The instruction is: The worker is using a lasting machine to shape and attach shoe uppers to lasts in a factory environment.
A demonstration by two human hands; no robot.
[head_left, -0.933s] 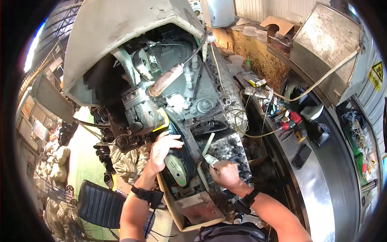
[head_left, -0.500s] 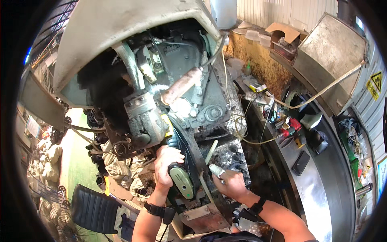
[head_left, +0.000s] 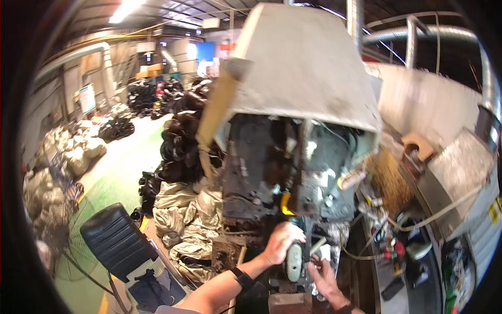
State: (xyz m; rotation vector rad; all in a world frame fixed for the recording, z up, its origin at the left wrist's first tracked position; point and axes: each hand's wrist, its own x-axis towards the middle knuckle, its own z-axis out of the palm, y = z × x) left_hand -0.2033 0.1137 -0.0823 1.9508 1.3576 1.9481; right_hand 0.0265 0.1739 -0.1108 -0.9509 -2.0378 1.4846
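Note:
A black shoe upper on a greenish last [head_left: 294, 262] sits low in front of the machine, the last's rounded face with its small hole turned toward me. My left hand [head_left: 285, 242] is closed over the far part of the shoe, fingers wrapped across its top. Just right of the shoe is my right hand [head_left: 323, 276], its fingers partly bent and blurred; whether anything is between them cannot be made out. A short pale stick [head_left: 317, 246] slants up close beyond its fingertips. Farther ahead, a yellow part [head_left: 286, 204] of the machine shows above my left hand.
The machine's large pale hood [head_left: 314, 68] rises ahead. Sacks [head_left: 180, 209] and dark piles [head_left: 180, 136] lie left, with a black chair [head_left: 112, 238] nearer. At right stand a metal bench [head_left: 387, 267] with tools and a slack hose [head_left: 439, 212].
The view has swung up and left, showing more of the hall. My left hand stays on the shoe. The pale-handled tool seen in my right hand earlier is no longer clear.

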